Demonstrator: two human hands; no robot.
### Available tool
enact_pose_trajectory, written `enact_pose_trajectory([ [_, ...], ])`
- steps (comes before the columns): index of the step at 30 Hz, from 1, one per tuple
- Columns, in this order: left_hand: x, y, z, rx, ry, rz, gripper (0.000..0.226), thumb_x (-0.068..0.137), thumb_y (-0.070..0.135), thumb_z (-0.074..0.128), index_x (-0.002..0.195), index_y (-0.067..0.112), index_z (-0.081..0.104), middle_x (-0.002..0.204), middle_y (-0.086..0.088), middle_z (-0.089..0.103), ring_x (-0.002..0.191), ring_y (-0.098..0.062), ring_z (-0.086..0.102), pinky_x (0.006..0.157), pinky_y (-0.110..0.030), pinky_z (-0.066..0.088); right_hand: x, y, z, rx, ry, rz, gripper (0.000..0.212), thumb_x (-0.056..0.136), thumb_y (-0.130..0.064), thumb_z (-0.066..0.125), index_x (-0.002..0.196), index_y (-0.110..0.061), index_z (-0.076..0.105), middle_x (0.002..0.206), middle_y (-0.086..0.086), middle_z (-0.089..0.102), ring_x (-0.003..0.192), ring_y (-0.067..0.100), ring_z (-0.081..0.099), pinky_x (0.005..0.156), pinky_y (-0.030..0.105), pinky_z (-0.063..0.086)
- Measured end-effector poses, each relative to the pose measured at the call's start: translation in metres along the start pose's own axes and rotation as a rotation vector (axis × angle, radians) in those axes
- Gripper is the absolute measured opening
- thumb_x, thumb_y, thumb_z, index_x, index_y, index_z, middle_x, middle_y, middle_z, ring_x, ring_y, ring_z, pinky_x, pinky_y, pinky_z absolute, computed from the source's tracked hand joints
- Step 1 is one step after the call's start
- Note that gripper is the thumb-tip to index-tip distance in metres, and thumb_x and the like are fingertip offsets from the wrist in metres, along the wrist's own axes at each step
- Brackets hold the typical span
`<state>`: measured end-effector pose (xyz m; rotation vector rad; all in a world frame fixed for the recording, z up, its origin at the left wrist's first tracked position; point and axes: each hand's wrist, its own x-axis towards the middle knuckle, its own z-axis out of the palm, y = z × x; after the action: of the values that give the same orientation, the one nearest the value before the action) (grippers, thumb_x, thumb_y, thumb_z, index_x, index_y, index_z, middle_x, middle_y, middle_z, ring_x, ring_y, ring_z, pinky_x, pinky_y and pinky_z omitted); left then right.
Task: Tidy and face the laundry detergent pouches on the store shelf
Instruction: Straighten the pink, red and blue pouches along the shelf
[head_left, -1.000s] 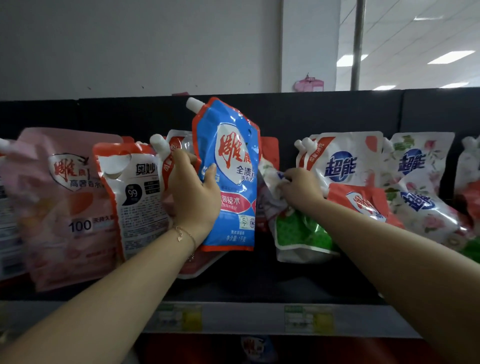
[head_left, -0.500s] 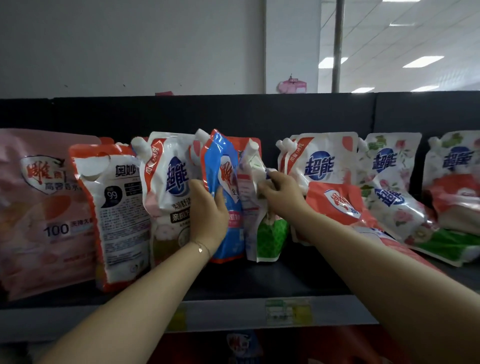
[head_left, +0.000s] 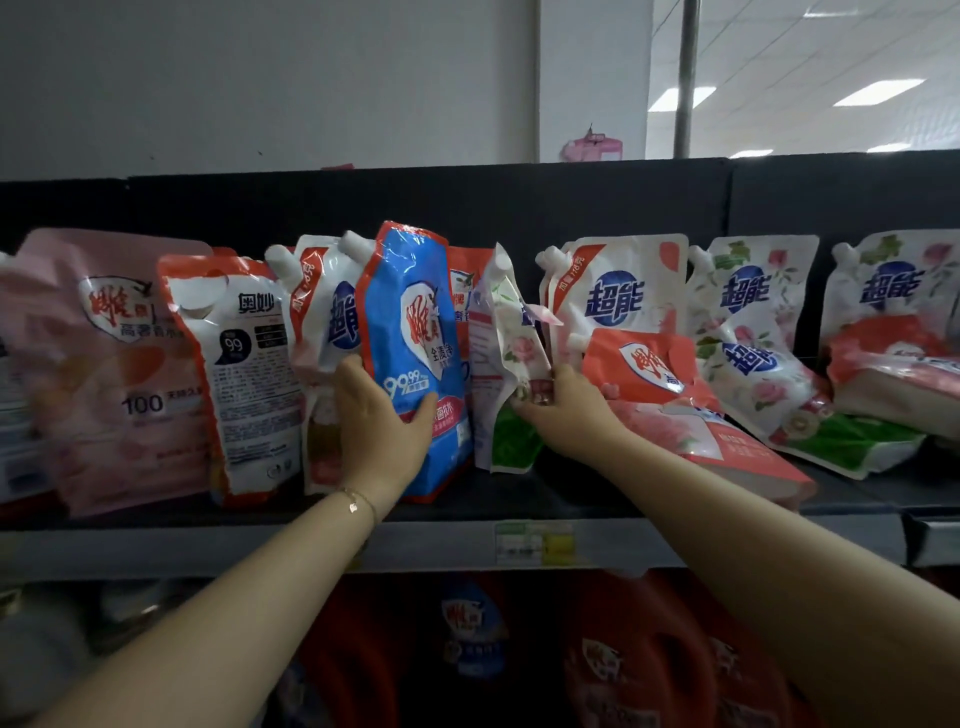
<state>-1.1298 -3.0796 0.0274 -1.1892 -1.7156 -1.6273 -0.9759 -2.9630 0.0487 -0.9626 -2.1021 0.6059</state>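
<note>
The blue pouch (head_left: 415, 332) stood upright on the shelf (head_left: 441, 545), its front facing out. The left hand (head_left: 382, 421) gripped its lower left side, thumb across the front. Just beside it, the right hand (head_left: 566, 410) held a tilted flowered pouch (head_left: 511, 353).

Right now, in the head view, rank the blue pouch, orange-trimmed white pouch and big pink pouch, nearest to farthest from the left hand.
1. Blue pouch: in the left hand.
2. Orange-trimmed white pouch: further left.
3. Big pink pouch: far left.
</note>
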Motion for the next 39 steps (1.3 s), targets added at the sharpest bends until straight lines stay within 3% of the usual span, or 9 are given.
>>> enact_pose_trajectory([
  [3,-0.01,0.009,-0.009,0.048,-0.061,-0.056,0.066,0.073,0.013,0.08,0.118,0.0,0.034,0.122,-0.016,0.045,0.114,-0.026,0.049,0.088,-0.027,0.042,-0.013,-0.003,-0.002,-0.028,-0.045,-0.002,0.046,0.087,-0.029,0.061,0.126,-0.008,0.049,0.125,0.012,0.055,0.11,0.028,0.056,0.091,0.037,0.05],
  [8,-0.006,0.014,-0.014,0.17,-0.349,-0.3,0.077,0.072,0.01,0.075,0.127,0.01,0.021,0.127,-0.015,0.043,0.115,-0.034,0.051,0.091,-0.048,0.051,-0.033,-0.011,-0.006,-0.071,-0.201,-0.005,0.046,0.09,-0.026,0.061,0.131,-0.01,0.047,0.125,0.01,0.056,0.102,0.023,0.055,0.079,0.029,0.046],
  [10,-0.001,0.018,-0.013,0.199,-0.43,-0.344,0.081,0.075,0.001,0.069,0.133,0.009,0.013,0.129,-0.016,0.041,0.116,-0.034,0.05,0.094,-0.046,0.049,-0.038,-0.013,-0.006,-0.088,-0.224,-0.001,0.047,0.091,-0.029,0.061,0.131,-0.009,0.047,0.127,0.01,0.054,0.102,0.023,0.054,0.079,0.028,0.044],
  [16,0.001,0.009,-0.015,0.19,-0.475,-0.24,0.069,0.078,-0.005,0.065,0.129,0.01,0.02,0.126,-0.017,0.047,0.11,-0.031,0.055,0.083,-0.034,0.049,-0.053,-0.016,-0.011,-0.102,-0.219,0.008,0.041,0.09,-0.03,0.062,0.125,-0.011,0.054,0.122,0.007,0.057,0.096,0.018,0.052,0.078,0.026,0.041],
  [20,-0.014,0.005,-0.021,0.064,-0.304,-0.219,0.063,0.077,-0.002,0.072,0.12,0.009,0.027,0.124,-0.011,0.048,0.11,-0.024,0.055,0.081,-0.027,0.044,-0.065,-0.009,-0.015,-0.145,-0.167,0.008,0.038,0.086,-0.034,0.064,0.118,-0.014,0.059,0.115,0.005,0.061,0.099,0.02,0.058,0.079,0.028,0.046],
  [24,-0.032,0.0,-0.034,0.052,-0.212,-0.081,0.05,0.074,0.004,0.075,0.101,0.013,0.032,0.1,-0.002,0.046,0.09,-0.016,0.049,0.073,-0.025,0.038,-0.078,-0.006,-0.024,-0.194,-0.101,-0.023,0.023,0.086,-0.028,0.064,0.102,-0.012,0.064,0.101,0.006,0.066,0.094,0.023,0.061,0.079,0.032,0.049],
  [28,-0.044,0.002,-0.037,0.03,-0.278,-0.003,0.031,0.079,0.006,0.068,0.093,0.012,0.041,0.086,-0.003,0.049,0.074,-0.019,0.05,0.063,-0.031,0.042,-0.09,-0.006,-0.029,-0.278,-0.09,-0.087,0.025,0.088,-0.028,0.061,0.104,-0.009,0.066,0.104,0.008,0.067,0.096,0.026,0.06,0.083,0.037,0.05],
  [34,-0.048,0.032,-0.021,-0.03,-0.394,0.056,0.022,0.083,0.008,0.065,0.09,0.011,0.044,0.082,-0.002,0.052,0.069,-0.017,0.051,0.064,-0.03,0.042,-0.1,-0.005,-0.042,-0.37,-0.066,-0.203,0.024,0.088,-0.03,0.058,0.102,-0.012,0.066,0.103,0.006,0.064,0.096,0.026,0.06,0.081,0.041,0.05],
  [39,-0.048,0.062,0.01,-0.102,-0.516,0.064,0.016,0.086,0.011,0.063,0.09,0.013,0.048,0.079,0.003,0.055,0.074,-0.016,0.055,0.066,-0.029,0.047,-0.099,0.006,-0.074,-0.557,-0.026,-0.312,0.037,0.091,-0.032,0.057,0.123,-0.015,0.057,0.124,0.004,0.052,0.116,0.025,0.048,0.094,0.039,0.044],
])
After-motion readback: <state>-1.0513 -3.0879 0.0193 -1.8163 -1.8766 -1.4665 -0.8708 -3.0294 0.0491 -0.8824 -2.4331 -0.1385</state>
